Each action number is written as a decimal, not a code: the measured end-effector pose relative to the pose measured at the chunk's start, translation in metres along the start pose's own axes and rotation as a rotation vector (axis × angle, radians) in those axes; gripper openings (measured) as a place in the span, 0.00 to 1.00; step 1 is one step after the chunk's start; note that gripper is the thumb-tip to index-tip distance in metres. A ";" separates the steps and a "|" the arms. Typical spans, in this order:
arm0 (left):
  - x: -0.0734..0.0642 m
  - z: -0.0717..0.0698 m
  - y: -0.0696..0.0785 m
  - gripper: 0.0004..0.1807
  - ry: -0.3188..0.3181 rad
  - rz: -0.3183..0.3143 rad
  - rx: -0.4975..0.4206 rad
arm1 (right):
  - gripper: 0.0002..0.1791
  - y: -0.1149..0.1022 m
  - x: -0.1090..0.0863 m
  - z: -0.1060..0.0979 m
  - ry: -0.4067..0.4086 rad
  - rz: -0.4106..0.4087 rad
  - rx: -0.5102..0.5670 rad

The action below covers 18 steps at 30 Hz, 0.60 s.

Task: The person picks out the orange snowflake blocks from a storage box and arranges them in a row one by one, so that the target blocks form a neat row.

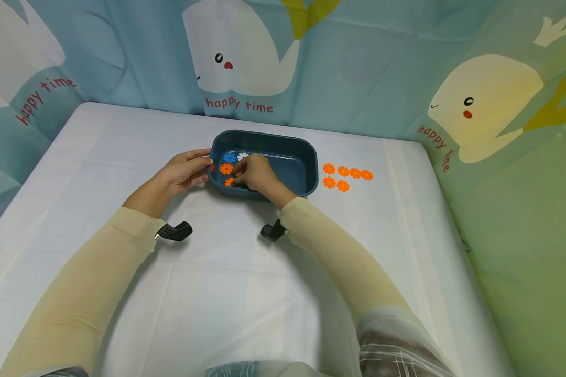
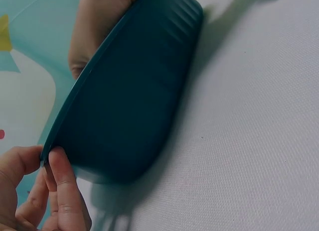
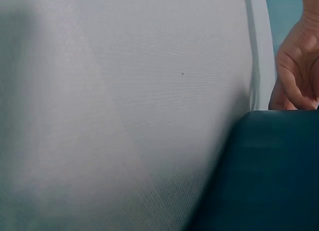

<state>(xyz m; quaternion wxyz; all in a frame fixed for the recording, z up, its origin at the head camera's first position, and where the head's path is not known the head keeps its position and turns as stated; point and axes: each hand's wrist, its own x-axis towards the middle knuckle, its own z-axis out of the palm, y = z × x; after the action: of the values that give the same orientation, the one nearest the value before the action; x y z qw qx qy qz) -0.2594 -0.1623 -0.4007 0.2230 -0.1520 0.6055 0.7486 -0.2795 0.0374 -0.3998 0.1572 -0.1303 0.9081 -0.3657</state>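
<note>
A dark blue-green plastic basin (image 1: 290, 175) stands on the table with several flower-shaped plastic discs in its left end: a blue disc (image 1: 229, 157), a white disc (image 1: 242, 156) and an orange disc (image 1: 226, 168) among them. My left hand (image 1: 184, 170) pinches the basin's left rim between thumb and fingers, seen closely in the left wrist view. My right hand (image 1: 257, 173) reaches inside with bent fingers. Its fingertips are at another orange disc (image 1: 229, 181) near the front wall; whether they grip it cannot be seen. The right wrist view has the basin's outer wall (image 3: 274, 171) and my left hand.
Several orange discs (image 1: 343, 171) lie on the white-covered table (image 1: 207, 293) right of the basin, in two rough rows. A curtain (image 1: 358, 68) printed with whales hangs behind the table and along its sides. Both sleeved wrists carry black camera mounts.
</note>
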 end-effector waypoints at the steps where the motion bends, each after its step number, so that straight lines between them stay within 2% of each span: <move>1: 0.000 0.000 0.000 0.30 0.001 0.001 0.001 | 0.13 0.000 0.001 0.001 -0.001 -0.006 -0.007; 9: -0.001 0.001 0.001 0.31 -0.004 0.002 0.009 | 0.10 0.000 0.004 0.005 0.005 -0.059 -0.093; 18: 0.000 0.002 0.001 0.30 0.005 0.001 0.018 | 0.10 0.000 0.004 0.004 -0.014 -0.067 -0.086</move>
<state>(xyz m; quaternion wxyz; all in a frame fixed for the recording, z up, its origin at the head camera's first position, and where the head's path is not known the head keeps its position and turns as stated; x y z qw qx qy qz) -0.2592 -0.1609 -0.3996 0.2224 -0.1514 0.6129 0.7429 -0.2820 0.0339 -0.4035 0.1456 -0.1701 0.9169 -0.3303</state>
